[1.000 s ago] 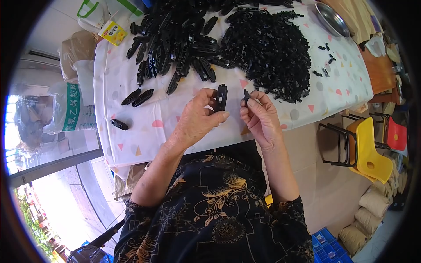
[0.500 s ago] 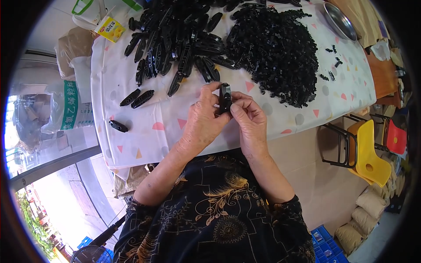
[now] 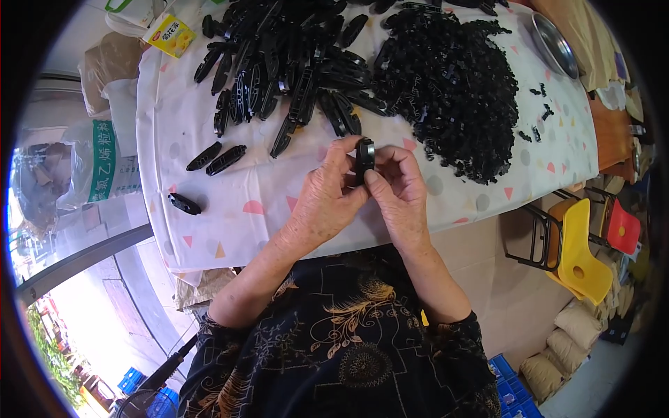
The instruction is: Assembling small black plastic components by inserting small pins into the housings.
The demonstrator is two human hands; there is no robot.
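Observation:
Between my two hands, above the near part of the table, stands a long black plastic piece point(image 3: 364, 157), held upright. My left hand point(image 3: 324, 188) grips it from the left with thumb and fingers. On its lower right side press the thumb and fingertips of my right hand point(image 3: 398, 195); whether a smaller part is between them is hidden. Ahead lies a pile of similar long black plastic pieces point(image 3: 300, 80). To its right is a heap of small black plastic parts point(image 3: 453, 97). Two long pieces point(image 3: 214, 159) and a single one point(image 3: 185, 203) lie apart on the left.
The table wears a white patterned cloth point(image 3: 237, 230). A metal bowl point(image 3: 555, 45) sits at the far right, near a few loose small parts point(image 3: 543, 111). A yellow box point(image 3: 169, 36) stands far left. Yellow chairs point(image 3: 582, 244) are beyond the table's right edge.
The black piece has turned a little in my hands, showing a smoother side. My right fingers have shifted slightly on it. The whole view has moved a little.

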